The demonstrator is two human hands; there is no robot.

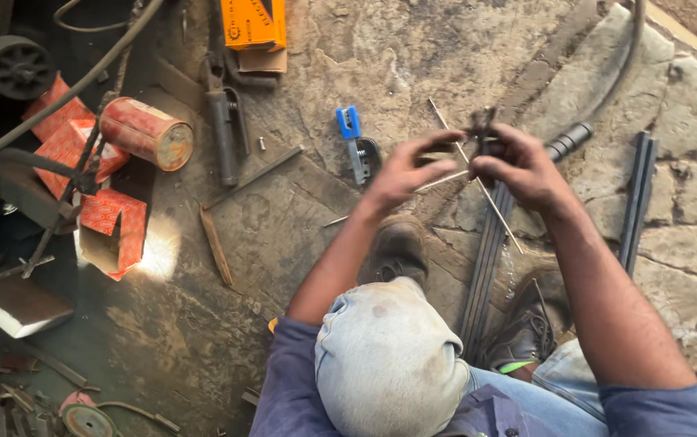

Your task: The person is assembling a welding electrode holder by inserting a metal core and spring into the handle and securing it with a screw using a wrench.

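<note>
My left hand [403, 171] and my right hand [520, 166] are raised close together over the stone floor. Between their fingertips is a small dark metal piece [482, 129], which my right hand pinches. My left hand's fingers curl round a thin grey rod [444, 180] that runs down-left. A second thin rod [500, 217] crosses it, slanting from upper left to lower right under my right hand. Long dark metal bars [484, 267] lie on the floor below the hands, between my two shoes [401, 247].
A blue-handled tool [351, 133] lies left of the hands, with a dark holder tool [223, 125], a red tin can [146, 133] and orange boxes [89, 150] beyond. More dark bars [635, 202] and a black-gripped cable [568, 141] lie to the right. Scrap metal fills the lower left.
</note>
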